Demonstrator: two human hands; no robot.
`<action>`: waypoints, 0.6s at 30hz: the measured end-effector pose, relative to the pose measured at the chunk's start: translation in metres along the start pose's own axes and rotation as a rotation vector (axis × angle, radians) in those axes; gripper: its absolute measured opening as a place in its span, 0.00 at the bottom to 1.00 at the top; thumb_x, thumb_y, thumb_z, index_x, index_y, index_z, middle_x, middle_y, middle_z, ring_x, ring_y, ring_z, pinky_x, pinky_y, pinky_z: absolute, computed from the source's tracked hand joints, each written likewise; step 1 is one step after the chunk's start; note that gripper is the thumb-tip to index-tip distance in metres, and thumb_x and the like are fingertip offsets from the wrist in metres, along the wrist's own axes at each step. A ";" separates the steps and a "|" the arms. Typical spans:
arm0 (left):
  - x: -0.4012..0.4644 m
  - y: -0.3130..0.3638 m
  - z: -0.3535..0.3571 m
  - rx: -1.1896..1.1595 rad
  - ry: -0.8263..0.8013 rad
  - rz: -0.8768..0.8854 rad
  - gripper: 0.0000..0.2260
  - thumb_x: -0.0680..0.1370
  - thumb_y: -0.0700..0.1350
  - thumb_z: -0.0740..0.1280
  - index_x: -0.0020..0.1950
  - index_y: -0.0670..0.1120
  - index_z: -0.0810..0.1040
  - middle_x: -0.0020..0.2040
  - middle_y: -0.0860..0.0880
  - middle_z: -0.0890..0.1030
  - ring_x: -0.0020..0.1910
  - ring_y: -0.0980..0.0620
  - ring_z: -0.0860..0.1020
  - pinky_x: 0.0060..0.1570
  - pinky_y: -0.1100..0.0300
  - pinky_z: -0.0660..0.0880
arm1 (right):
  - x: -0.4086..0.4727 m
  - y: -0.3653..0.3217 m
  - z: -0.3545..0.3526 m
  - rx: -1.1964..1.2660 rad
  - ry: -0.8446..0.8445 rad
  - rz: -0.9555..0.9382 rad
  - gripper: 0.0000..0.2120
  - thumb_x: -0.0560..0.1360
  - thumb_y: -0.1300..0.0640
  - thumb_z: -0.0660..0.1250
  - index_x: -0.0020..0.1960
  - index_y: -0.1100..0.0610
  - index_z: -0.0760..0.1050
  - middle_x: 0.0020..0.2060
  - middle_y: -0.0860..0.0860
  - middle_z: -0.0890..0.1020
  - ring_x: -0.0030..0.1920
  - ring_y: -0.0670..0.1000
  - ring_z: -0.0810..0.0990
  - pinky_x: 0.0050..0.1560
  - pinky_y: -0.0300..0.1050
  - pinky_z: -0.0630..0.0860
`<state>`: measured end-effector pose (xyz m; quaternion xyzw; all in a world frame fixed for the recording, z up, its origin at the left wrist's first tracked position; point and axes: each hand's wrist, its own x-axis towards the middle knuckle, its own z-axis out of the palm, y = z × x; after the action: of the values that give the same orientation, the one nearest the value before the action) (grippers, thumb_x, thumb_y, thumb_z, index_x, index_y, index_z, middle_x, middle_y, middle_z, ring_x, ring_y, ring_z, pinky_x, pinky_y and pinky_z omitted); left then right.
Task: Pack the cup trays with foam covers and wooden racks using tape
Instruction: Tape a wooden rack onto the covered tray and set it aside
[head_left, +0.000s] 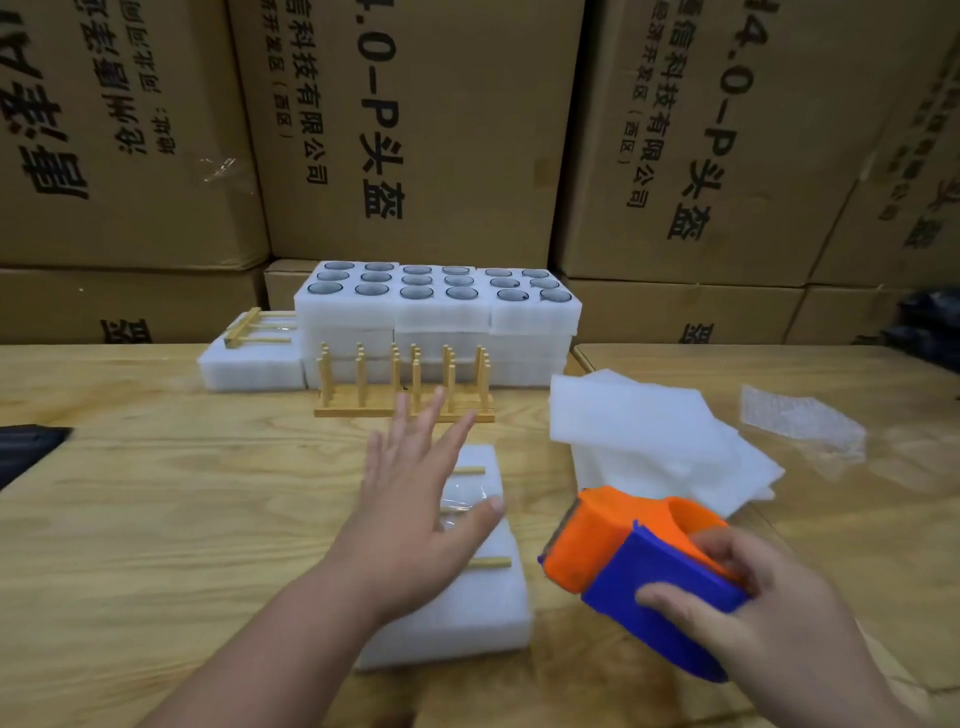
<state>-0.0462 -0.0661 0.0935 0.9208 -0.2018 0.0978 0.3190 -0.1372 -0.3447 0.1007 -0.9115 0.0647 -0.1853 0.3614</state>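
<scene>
At centre frame, the left hand (415, 499), fingers spread, should press the taped foam pack (457, 597) flat while the right hand (769, 618) grips the tape dispenser (639, 566).

cardboard boxes (415, 130), "4.0-P头盔" (sideways), "科技有限公司"

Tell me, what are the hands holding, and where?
The right hand holds the tape dispenser by its blue body, fingers curled round it. The left hand holds nothing; it is spread open above the foam-covered tray.
</scene>
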 end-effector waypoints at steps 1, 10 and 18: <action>-0.007 0.010 -0.003 -0.189 -0.029 0.019 0.35 0.72 0.75 0.58 0.77 0.73 0.51 0.80 0.69 0.47 0.78 0.68 0.40 0.77 0.55 0.48 | -0.005 0.000 0.000 0.040 0.005 -0.031 0.33 0.44 0.19 0.69 0.46 0.29 0.78 0.40 0.44 0.83 0.43 0.39 0.80 0.43 0.37 0.75; -0.039 0.054 -0.003 -0.560 -0.219 0.076 0.17 0.74 0.61 0.73 0.62 0.71 0.78 0.59 0.69 0.81 0.63 0.68 0.75 0.60 0.69 0.73 | -0.032 -0.010 0.008 0.149 0.063 -0.160 0.35 0.52 0.14 0.62 0.50 0.33 0.76 0.37 0.46 0.80 0.46 0.33 0.78 0.46 0.19 0.66; -0.054 0.051 0.001 -0.682 -0.178 -0.038 0.17 0.69 0.63 0.74 0.58 0.71 0.81 0.56 0.65 0.84 0.61 0.65 0.79 0.62 0.61 0.74 | -0.043 -0.026 0.005 0.215 0.025 -0.186 0.31 0.55 0.15 0.63 0.49 0.32 0.79 0.44 0.35 0.79 0.44 0.38 0.78 0.45 0.20 0.67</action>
<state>-0.1174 -0.0864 0.1041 0.7698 -0.2326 -0.0619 0.5911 -0.1758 -0.3117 0.1031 -0.8672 -0.0360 -0.2351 0.4375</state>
